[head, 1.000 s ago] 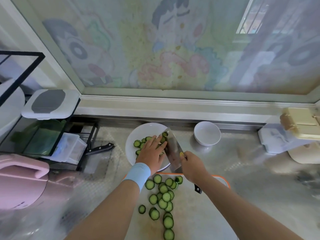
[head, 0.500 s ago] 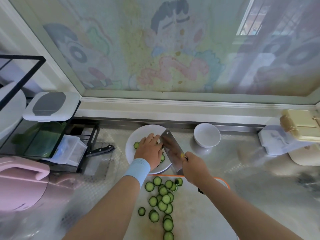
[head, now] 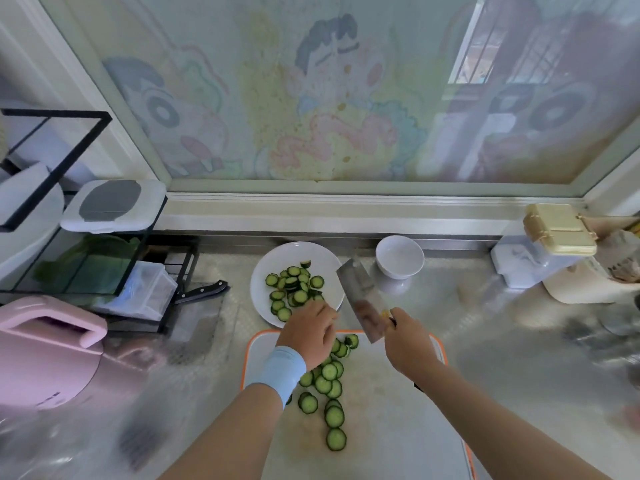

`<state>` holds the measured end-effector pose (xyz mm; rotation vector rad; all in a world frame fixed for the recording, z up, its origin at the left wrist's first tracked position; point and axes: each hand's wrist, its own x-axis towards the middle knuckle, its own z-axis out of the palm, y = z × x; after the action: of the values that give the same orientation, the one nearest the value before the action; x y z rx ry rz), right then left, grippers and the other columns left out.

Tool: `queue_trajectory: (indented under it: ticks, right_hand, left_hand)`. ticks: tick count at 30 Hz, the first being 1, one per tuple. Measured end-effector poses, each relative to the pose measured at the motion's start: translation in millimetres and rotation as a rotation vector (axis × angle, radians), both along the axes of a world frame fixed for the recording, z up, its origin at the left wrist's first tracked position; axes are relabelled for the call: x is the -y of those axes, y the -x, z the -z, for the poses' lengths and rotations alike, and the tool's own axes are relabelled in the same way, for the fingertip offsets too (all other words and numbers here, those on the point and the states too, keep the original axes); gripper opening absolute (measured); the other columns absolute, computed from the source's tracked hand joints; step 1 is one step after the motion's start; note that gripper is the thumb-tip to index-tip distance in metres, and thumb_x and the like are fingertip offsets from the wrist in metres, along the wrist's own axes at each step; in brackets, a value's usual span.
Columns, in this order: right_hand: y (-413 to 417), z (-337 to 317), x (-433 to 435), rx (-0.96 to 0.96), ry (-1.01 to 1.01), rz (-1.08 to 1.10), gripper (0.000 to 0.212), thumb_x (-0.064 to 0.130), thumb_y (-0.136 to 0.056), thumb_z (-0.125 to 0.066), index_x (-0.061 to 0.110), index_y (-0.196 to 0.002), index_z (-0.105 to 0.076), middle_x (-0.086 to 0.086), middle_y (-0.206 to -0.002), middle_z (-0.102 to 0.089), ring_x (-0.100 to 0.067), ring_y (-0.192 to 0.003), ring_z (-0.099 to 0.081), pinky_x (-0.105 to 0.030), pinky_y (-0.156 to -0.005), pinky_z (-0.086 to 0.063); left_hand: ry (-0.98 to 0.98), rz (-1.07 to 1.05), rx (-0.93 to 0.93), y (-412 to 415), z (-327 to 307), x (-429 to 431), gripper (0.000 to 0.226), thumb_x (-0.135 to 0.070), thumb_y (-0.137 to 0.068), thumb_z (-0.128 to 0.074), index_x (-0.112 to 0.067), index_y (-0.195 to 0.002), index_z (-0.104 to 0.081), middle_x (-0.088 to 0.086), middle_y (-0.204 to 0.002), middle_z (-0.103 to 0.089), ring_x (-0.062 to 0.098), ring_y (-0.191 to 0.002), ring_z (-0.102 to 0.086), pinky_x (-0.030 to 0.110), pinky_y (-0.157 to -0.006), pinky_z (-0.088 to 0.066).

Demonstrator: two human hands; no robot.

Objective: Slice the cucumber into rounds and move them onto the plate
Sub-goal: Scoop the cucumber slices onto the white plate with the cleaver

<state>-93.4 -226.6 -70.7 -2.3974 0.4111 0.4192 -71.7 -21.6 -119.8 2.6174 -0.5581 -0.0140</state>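
Note:
A white plate (head: 263,271) at the counter's back holds a pile of several cucumber rounds (head: 294,289). More cucumber rounds (head: 329,386) lie in a loose line on the white, orange-rimmed cutting board (head: 381,427). My left hand (head: 308,332) hovers over the board's far edge just below the plate, fingers loosely bent, holding nothing I can see. My right hand (head: 407,341) grips the handle of a cleaver (head: 362,299), whose blade is raised and points toward the plate's right side.
A small white bowl (head: 400,259) stands right of the plate. A black-handled knife (head: 201,292) lies by a black rack on the left. A pink appliance (head: 45,344) sits at front left. White and yellow containers (head: 550,251) stand at the right.
My left hand has drawn back from the plate to the board's edge, uncovering the rounds left on the plate. The cleaver has lifted away from the plate toward the right.

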Motion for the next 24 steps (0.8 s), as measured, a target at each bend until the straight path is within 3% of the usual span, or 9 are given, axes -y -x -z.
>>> queue_trajectory:
  ticks: [2, 4, 6, 9, 14, 16, 20, 22, 24]
  right_hand:
    - [20.2, 4.6, 8.9, -0.005, -0.001, 0.063, 0.018, 0.013, -0.099, -0.042, 0.005, -0.082, -0.043, -0.004, -0.066, -0.043, -0.018, -0.056, -0.035, -0.025, -0.048, -0.026]
    - [37.7, 16.4, 14.4, -0.017, -0.047, 0.112, 0.023, 0.019, -0.101, -0.041, 0.004, -0.084, -0.047, -0.006, -0.067, -0.048, -0.02, -0.059, -0.042, -0.032, -0.056, -0.032]
    - [54.1, 30.9, 17.8, -0.054, -0.078, 0.145, 0.026, 0.024, -0.102, -0.04, 0.006, -0.085, -0.048, -0.01, -0.072, -0.054, -0.025, -0.064, -0.049, -0.035, -0.06, -0.035]
    - [74.2, 46.9, 21.5, -0.093, -0.094, 0.207, 0.028, 0.029, -0.102, -0.039, 0.011, -0.082, -0.046, -0.009, -0.071, -0.054, -0.025, -0.063, -0.049, -0.034, -0.056, -0.033]
    - [91.9, 55.4, 20.4, -0.115, -0.139, 0.251, 0.03, 0.029, -0.102, -0.04, 0.007, -0.084, -0.046, -0.011, -0.073, -0.056, -0.025, -0.062, -0.047, -0.034, -0.056, -0.033]
    - [97.8, 54.3, 18.5, -0.137, -0.145, 0.231, 0.03, 0.03, -0.102, -0.041, 0.008, -0.083, -0.048, -0.009, -0.074, -0.057, -0.024, -0.065, -0.049, -0.034, -0.057, -0.035]
    - [107.9, 53.4, 16.8, -0.185, -0.143, 0.208, 0.029, 0.033, -0.101, -0.043, 0.013, -0.081, -0.053, -0.006, -0.073, -0.059, -0.027, -0.067, -0.057, -0.041, -0.063, -0.054]
    - [113.3, 50.5, 14.5, -0.219, -0.158, 0.208, 0.026, 0.03, -0.099, -0.046, 0.013, -0.08, -0.052, -0.008, -0.072, -0.058, -0.029, -0.064, -0.06, -0.039, -0.054, -0.058]
    - [118.5, 47.8, 11.5, -0.24, -0.182, 0.205, 0.026, 0.027, -0.099, -0.048, 0.014, -0.077, -0.05, -0.008, -0.07, -0.057, -0.029, -0.061, -0.062, -0.037, -0.049, -0.058]
  left_hand:
    - [-0.029, 0.104, -0.097, 15.8, -0.2, 9.0, 0.035, -0.022, -0.094, -0.047, -0.018, -0.128, -0.055, -0.001, -0.128, -0.051, 0.018, -0.117, -0.046, 0.033, -0.099, -0.042]
    - [-0.171, 0.178, -0.199, 25.8, 4.7, 16.4, 0.052, -0.031, -0.097, -0.043, -0.021, -0.148, -0.033, -0.003, -0.153, -0.031, 0.017, -0.139, -0.027, 0.031, -0.115, -0.024]
    - [-0.303, 0.208, -0.279, 31.4, 10.0, 21.3, 0.062, -0.041, -0.1, -0.038, -0.021, -0.154, -0.016, -0.006, -0.161, -0.01, 0.015, -0.147, -0.008, 0.031, -0.119, -0.01]
    - [-0.223, 0.164, -0.35, 36.7, 12.3, 20.8, 0.056, -0.04, -0.1, -0.04, -0.023, -0.151, -0.027, -0.011, -0.158, -0.019, 0.012, -0.146, -0.012, 0.029, -0.116, -0.017]
    - [-0.143, 0.178, -0.294, 54.8, 12.8, 8.6, 0.052, -0.044, -0.096, -0.046, -0.028, -0.145, -0.039, -0.01, -0.146, -0.038, 0.012, -0.138, -0.03, 0.03, -0.11, -0.032]
    - [-0.18, 0.193, -0.219, 61.4, 12.1, 3.4, 0.07, -0.057, -0.087, -0.051, -0.03, -0.149, -0.03, -0.01, -0.151, -0.029, 0.014, -0.142, -0.022, 0.031, -0.115, -0.024]
    - [-0.306, 0.25, -0.209, 87.4, 14.8, 0.7, 0.121, -0.078, -0.061, -0.058, -0.034, -0.151, 0.01, -0.011, -0.159, 0.018, 0.014, -0.145, 0.02, 0.036, -0.118, 0.008]
    - [-0.347, 0.262, -0.227, 103.2, 21.3, -0.9, 0.128, -0.076, -0.057, -0.064, -0.036, -0.15, 0.015, -0.011, -0.156, 0.026, 0.015, -0.143, 0.028, 0.038, -0.117, 0.013]
    - [-0.372, 0.244, -0.228, 116.3, 27.7, -5.2, 0.122, -0.075, -0.062, -0.062, -0.033, -0.151, 0.01, -0.008, -0.158, 0.022, 0.017, -0.144, 0.026, 0.041, -0.119, 0.009]
